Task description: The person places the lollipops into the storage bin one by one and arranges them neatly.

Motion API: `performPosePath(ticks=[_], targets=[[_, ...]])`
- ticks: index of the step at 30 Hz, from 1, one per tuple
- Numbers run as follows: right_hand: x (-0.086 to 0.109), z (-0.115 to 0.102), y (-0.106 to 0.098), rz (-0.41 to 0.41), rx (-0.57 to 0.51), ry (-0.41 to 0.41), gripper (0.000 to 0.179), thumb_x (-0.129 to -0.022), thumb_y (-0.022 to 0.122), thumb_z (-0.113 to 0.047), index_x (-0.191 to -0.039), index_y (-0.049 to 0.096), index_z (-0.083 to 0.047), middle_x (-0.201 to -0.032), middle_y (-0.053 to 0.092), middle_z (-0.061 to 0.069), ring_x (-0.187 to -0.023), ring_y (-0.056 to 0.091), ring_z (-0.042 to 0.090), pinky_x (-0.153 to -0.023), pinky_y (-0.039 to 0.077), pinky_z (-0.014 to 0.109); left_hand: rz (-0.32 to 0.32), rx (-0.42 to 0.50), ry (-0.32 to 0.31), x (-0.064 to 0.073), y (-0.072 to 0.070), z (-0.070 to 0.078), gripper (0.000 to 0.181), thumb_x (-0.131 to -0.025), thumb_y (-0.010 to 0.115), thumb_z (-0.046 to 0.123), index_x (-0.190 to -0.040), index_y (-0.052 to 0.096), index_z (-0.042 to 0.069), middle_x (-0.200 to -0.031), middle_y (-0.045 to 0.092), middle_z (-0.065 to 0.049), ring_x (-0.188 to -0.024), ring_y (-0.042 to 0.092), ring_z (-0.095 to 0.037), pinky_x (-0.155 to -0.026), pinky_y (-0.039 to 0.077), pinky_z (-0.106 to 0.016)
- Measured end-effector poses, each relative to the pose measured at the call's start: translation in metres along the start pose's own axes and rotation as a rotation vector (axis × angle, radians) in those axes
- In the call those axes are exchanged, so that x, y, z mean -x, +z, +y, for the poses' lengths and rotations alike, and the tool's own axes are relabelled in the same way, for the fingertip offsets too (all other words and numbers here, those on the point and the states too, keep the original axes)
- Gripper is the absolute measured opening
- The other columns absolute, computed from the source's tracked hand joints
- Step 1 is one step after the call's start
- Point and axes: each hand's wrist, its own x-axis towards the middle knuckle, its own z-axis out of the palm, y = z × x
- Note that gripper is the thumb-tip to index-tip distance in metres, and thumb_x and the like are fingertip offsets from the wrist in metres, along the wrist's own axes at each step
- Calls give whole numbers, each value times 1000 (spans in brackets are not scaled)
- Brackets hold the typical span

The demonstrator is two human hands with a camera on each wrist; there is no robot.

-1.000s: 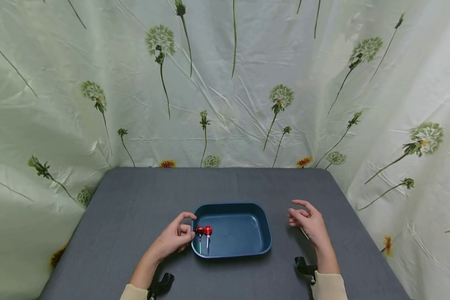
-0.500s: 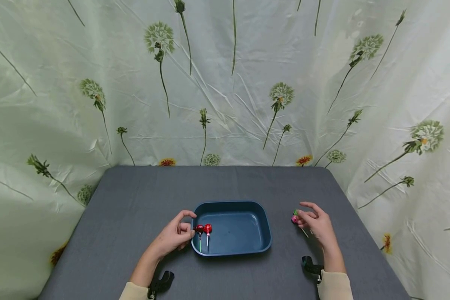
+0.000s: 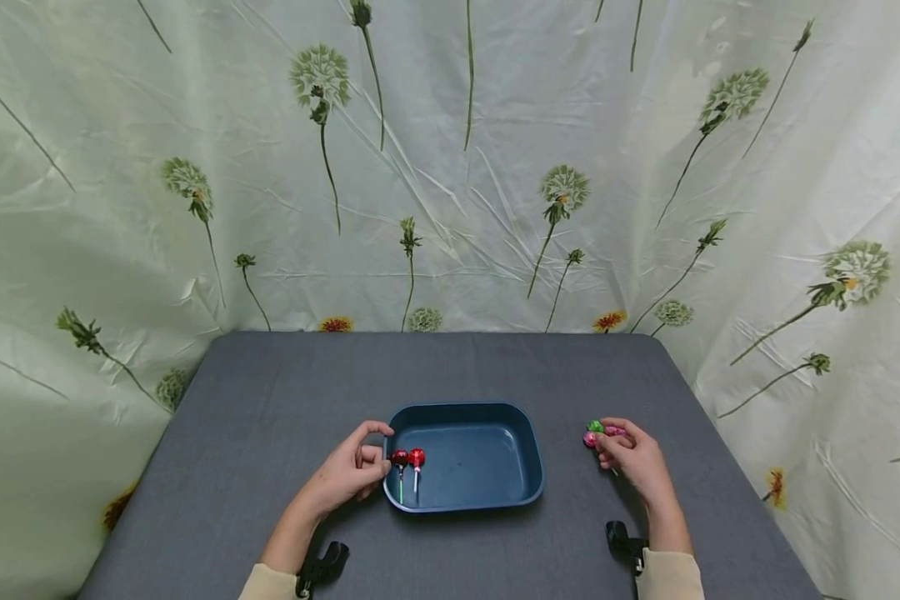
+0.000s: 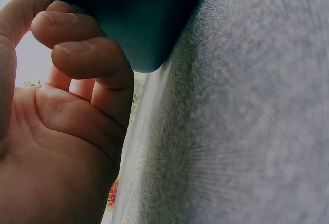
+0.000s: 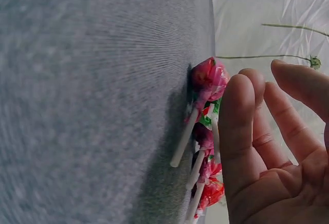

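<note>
A blue rectangular tray (image 3: 465, 505) lies on the table, its left end pinched at the rim by my left hand (image 3: 351, 467). In the left wrist view, my left hand (image 4: 77, 106) has curled fingers against the tray's wall (image 4: 139, 29). Inside the tray, at its left end, lie a dark red lollipop (image 3: 399, 458) and a bright red lollipop (image 3: 417, 457). My right hand (image 3: 637, 460) is at a group of lollipops on the table, among them a green lollipop (image 3: 595, 426) and a pink lollipop (image 3: 589, 438). In the right wrist view, its fingers stand apart beside a pink lollipop (image 5: 209, 77), gripping nothing visible.
Several lollipops lie close together by the right hand, including an orange-red lollipop (image 5: 211, 193) with its white stick. The grey table (image 3: 435, 367) ends at a flower-print curtain (image 3: 450, 208) behind and on both sides. A black wrist mount (image 3: 624, 542) sits below the right hand.
My right hand has moved right and toward me, uncovering the green and pink lollipops, and its fingers have come lower among them. The left hand and the tray have stayed put.
</note>
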Motion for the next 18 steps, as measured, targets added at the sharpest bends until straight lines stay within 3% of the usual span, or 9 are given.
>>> performPosePath(ticks=[3,10,18], targets=[[0,2,2,-2,36,4,43,-96,67,-22,-132,56,-1,-91,72,13,-68,65,12,-64,57,28,5,-2,-3,0,0,0,52,-93,67,13,-136,39,12,-70,54,-4,-52,47,-15,-49,42,-26],[-2,9,6,32,234,17,45,-92,71,-35,-127,63,-8,-78,69,4,-65,61,11,-60,52,26,-2,-8,3,0,0,-2,52,-93,66,14,-136,38,11,-70,54,-4,-52,47,-15,-49,42,-26],[-3,10,8,29,256,14,45,-92,71,-37,-127,64,-9,-77,67,3,-65,59,10,-60,50,26,4,-7,5,0,0,-3,52,-93,67,14,-136,38,11,-69,53,-4,-52,47,-15,-48,42,-26]])
